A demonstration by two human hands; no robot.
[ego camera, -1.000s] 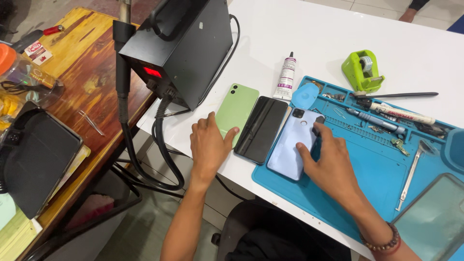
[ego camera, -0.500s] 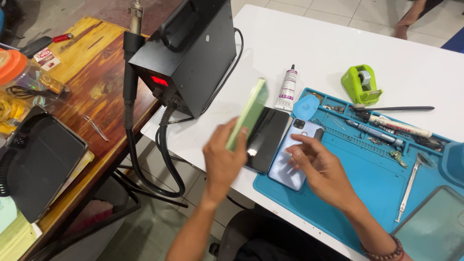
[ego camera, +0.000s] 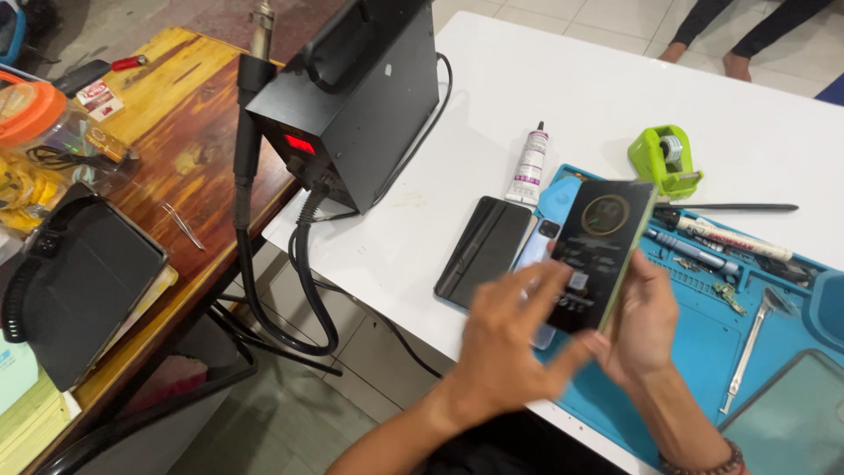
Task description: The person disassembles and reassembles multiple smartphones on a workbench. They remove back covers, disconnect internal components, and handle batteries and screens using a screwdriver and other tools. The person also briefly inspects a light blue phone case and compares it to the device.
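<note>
Gripping the green-edged phone back cover (ego camera: 602, 255) with its dark inner face up, the right hand (ego camera: 646, 325) and left hand (ego camera: 505, 347) hold it above the blue silicone mat (ego camera: 703, 352), just right of the black phone (ego camera: 483, 251).

Single head-worn view, looking steeply down from above the seated person's lap. Faces forward over white table (ego camera: 492, 105) edge, close to both hands, blue mat (ego camera: 703, 352) at right. Wooden bench (ego camera: 176, 149) on left, tiled floor below. No second view for overlap.
</note>
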